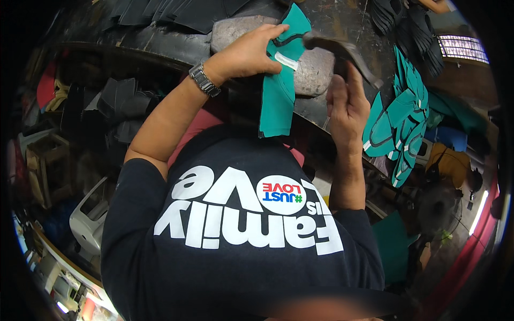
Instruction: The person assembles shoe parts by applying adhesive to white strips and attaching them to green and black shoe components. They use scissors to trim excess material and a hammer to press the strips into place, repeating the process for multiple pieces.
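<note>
My left hand [243, 56] is closed on a teal cut piece [278, 104], thumb and fingers along its left edge. This flat piece looks like part of a shoe upper, with black edging and a small white label [286, 61]. Its upper part lies across a worn grey stone slab [315, 72], while its lower end hangs over the bench edge toward me. At the slab's right, my right hand [348, 109] grips a hammer [350, 53]. The hammer's dark curved head is slightly blurred, one end close to the teal piece; most of the handle is hidden.
Stacked teal pieces [404, 117] lie at the bench's right, with dark curved pieces [386, 16] beyond. More black sheets [160, 12] cover the far left of the dark bench [342, 18]. A white plastic chair [88, 222] stands at left, near a wooden stool [47, 160].
</note>
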`<action>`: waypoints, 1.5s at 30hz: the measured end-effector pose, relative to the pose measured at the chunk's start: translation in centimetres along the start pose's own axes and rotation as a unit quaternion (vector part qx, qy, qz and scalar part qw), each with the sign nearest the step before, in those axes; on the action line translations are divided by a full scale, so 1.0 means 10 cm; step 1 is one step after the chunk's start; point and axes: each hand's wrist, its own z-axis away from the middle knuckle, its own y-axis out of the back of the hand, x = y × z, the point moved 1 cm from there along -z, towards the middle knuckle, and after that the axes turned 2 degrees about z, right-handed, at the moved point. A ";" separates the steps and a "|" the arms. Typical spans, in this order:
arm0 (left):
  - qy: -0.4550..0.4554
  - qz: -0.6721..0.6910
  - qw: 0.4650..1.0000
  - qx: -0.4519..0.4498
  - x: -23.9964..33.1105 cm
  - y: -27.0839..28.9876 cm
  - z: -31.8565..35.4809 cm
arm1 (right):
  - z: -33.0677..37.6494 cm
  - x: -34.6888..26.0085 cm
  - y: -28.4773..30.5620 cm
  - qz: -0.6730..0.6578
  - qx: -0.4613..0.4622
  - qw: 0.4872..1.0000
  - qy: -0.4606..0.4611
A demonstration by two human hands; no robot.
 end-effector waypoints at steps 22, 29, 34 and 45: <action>-0.022 -0.037 0.999 0.005 0.08 -0.11 0.07 | 0.10 -0.13 -0.05 0.127 -0.041 0.990 0.035; -0.011 -0.046 0.999 -0.004 0.10 -0.11 0.07 | -0.04 -0.09 -0.10 0.272 -0.127 0.952 0.057; 0.007 -0.019 1.000 0.007 0.10 -0.07 0.14 | 0.02 -0.19 -0.01 0.147 -0.033 0.987 0.052; 0.001 -0.036 0.999 0.003 0.16 -0.09 0.14 | 0.01 -0.30 0.03 0.188 -0.046 0.980 0.053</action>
